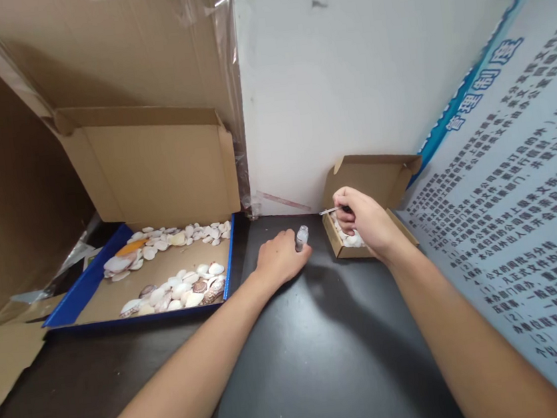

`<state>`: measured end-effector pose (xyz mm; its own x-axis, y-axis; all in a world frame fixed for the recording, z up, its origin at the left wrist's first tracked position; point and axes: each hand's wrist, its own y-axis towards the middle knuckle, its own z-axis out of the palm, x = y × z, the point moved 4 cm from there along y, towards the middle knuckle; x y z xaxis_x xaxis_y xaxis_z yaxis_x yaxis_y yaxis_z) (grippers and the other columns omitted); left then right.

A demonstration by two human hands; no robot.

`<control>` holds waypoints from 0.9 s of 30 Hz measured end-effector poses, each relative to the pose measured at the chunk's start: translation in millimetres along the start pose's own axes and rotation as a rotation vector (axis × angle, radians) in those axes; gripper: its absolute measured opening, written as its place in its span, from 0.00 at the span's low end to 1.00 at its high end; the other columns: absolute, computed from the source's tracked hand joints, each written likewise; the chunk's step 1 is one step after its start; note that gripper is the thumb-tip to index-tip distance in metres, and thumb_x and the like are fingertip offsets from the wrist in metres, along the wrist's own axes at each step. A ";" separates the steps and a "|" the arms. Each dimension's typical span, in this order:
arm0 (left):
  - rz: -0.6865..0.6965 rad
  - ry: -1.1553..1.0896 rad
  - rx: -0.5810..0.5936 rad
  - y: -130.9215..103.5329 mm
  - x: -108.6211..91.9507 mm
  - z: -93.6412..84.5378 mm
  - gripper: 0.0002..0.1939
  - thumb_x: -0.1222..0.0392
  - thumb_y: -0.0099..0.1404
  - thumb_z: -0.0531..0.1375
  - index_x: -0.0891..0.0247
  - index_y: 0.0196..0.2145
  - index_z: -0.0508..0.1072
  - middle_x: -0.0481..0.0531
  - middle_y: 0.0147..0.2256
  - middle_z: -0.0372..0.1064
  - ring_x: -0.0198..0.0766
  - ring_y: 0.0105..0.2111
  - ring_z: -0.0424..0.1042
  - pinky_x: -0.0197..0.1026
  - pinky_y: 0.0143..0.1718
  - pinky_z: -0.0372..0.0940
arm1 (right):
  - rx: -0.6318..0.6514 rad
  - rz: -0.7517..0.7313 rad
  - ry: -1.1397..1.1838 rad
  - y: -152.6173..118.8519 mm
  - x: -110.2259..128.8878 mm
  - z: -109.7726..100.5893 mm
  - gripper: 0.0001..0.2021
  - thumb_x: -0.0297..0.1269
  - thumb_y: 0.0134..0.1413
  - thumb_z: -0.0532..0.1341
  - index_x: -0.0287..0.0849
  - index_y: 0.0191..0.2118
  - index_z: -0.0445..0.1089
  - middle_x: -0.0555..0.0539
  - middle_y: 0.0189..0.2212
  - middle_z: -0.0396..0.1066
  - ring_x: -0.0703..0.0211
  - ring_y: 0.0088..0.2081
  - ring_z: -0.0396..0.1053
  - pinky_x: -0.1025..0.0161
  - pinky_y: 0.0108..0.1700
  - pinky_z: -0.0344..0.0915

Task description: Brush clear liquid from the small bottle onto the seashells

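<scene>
Near the back of the dark mat, my left hand (pixel 282 257) is closed round a small clear bottle (pixel 302 236), whose upper part shows between thumb and fingers. My right hand (pixel 359 218) is raised over a small cardboard box (pixel 352 252) and grips a thin tool with a dark handle; its pale, narrow tip (pixel 328 211) points left, toward the bottle but apart from it. White shells (pixel 351 240) lie in the small box, partly hidden by my right hand.
At the left, a blue-edged box (pixel 80 297) holds two groups of shells (pixel 182 292) and an orange piece (pixel 131 248). Its cardboard lid (pixel 158 172) stands open behind. A white wall rises behind the mat; a printed poster (pixel 513 195) stands at the right.
</scene>
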<state>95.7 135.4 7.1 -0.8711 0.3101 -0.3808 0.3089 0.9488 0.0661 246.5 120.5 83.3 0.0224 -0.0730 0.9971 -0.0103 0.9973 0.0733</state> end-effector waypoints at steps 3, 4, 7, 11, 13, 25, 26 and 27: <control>0.009 -0.040 0.016 -12.2 0.9 -3.7 0.12 0.55 0.66 0.49 0.62 0.39 0.69 0.60 0.42 0.73 0.52 0.41 0.74 0.48 0.40 0.64 | -0.001 -0.036 0.090 -7.6 6.8 3.8 0.08 0.33 0.53 0.56 0.45 0.26 0.56 0.60 0.17 0.47 0.70 0.16 0.42 0.69 0.19 0.41; 0.016 -0.060 0.024 -17.3 1.2 -5.0 0.11 0.57 0.66 0.47 0.62 0.38 0.68 0.60 0.41 0.72 0.52 0.40 0.74 0.48 0.40 0.63 | -0.001 -0.043 0.120 -11.1 8.0 5.9 0.08 0.33 0.52 0.56 0.45 0.26 0.56 0.60 0.17 0.46 0.70 0.16 0.41 0.69 0.19 0.42; 0.043 -0.150 0.056 -35.4 1.7 -9.2 0.10 0.61 0.66 0.46 0.61 0.35 0.66 0.58 0.38 0.70 0.48 0.38 0.72 0.46 0.39 0.62 | 0.009 -0.030 0.199 -25.3 6.3 14.5 0.06 0.33 0.50 0.56 0.45 0.27 0.55 0.60 0.17 0.45 0.69 0.16 0.40 0.69 0.19 0.42; 0.094 -0.347 0.137 -65.0 1.6 -15.7 0.06 0.61 0.65 0.47 0.60 0.32 0.62 0.50 0.33 0.67 0.39 0.34 0.67 0.39 0.36 0.61 | 0.053 0.050 0.273 -54.4 -8.9 29.1 0.05 0.35 0.48 0.54 0.46 0.28 0.54 0.59 0.18 0.45 0.68 0.17 0.40 0.69 0.20 0.43; 0.112 -0.458 0.193 -80.8 3.2 -19.1 0.07 0.58 0.67 0.47 0.60 0.32 0.60 0.46 0.30 0.64 0.35 0.31 0.65 0.36 0.32 0.60 | 0.071 0.092 0.299 -71.4 -19.9 35.3 0.04 0.35 0.47 0.53 0.46 0.29 0.54 0.59 0.19 0.47 0.67 0.18 0.40 0.68 0.21 0.44; -0.089 -1.195 0.497 -115.3 37.6 -4.9 0.17 0.46 0.63 0.60 0.62 0.32 0.61 0.42 0.26 0.64 0.27 0.19 0.60 0.33 0.22 0.54 | 0.143 0.211 0.247 -110.6 -70.4 50.6 0.10 0.38 0.57 0.57 0.46 0.30 0.54 0.59 0.22 0.49 0.66 0.21 0.41 0.68 0.23 0.45; -0.097 -1.200 0.495 -115.5 38.2 -3.7 0.17 0.46 0.62 0.61 0.62 0.32 0.61 0.41 0.25 0.63 0.26 0.19 0.60 0.33 0.22 0.54 | 0.140 0.215 0.223 -111.0 -72.6 50.9 0.10 0.39 0.58 0.57 0.46 0.30 0.54 0.59 0.21 0.49 0.65 0.21 0.42 0.68 0.23 0.45; -0.102 -1.204 0.497 -115.9 38.3 -2.9 0.17 0.46 0.62 0.61 0.61 0.32 0.61 0.41 0.25 0.62 0.26 0.19 0.59 0.33 0.22 0.54 | 0.141 0.225 0.206 -111.6 -75.0 51.6 0.09 0.39 0.58 0.57 0.46 0.31 0.55 0.59 0.21 0.48 0.65 0.21 0.42 0.68 0.23 0.46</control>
<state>25.4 37.4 -12.4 -0.0931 -0.2549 -0.9625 0.5947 0.7611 -0.2590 194.4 14.0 1.4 0.2049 0.1671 0.9644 -0.1762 0.9755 -0.1316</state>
